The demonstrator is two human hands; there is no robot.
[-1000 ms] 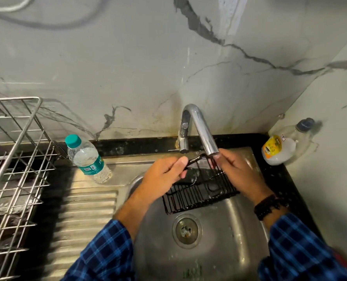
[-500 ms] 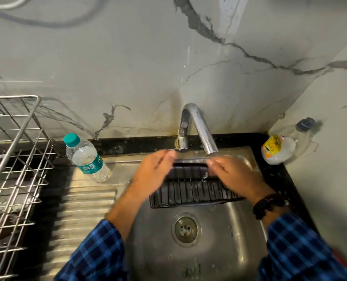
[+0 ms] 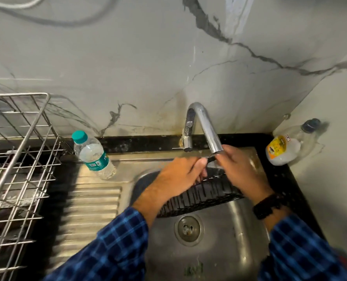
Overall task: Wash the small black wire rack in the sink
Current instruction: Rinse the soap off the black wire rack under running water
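The small black wire rack [image 3: 205, 194] is held tilted over the steel sink [image 3: 225, 246], just below the spout of the chrome tap [image 3: 207, 126]. My left hand [image 3: 180, 177] grips the rack's upper rim from the left. My right hand [image 3: 241, 173] holds the same rim from the right, directly under the spout. The rack's lower edge slopes down to the left above the drain [image 3: 188, 230]. Both hands hide the rack's top part. The rack looks blurred.
A water bottle [image 3: 92, 154] with a teal cap lies on the ribbed drainboard [image 3: 91, 211]. A steel dish rack [image 3: 16, 171] stands at the left. A soap bottle [image 3: 284, 149] lies in the right corner on the black counter. The marble wall is close behind the tap.
The rack has been turned and tilted between my hands, its left end now lower. My left hand has shifted right toward my right hand under the spout.
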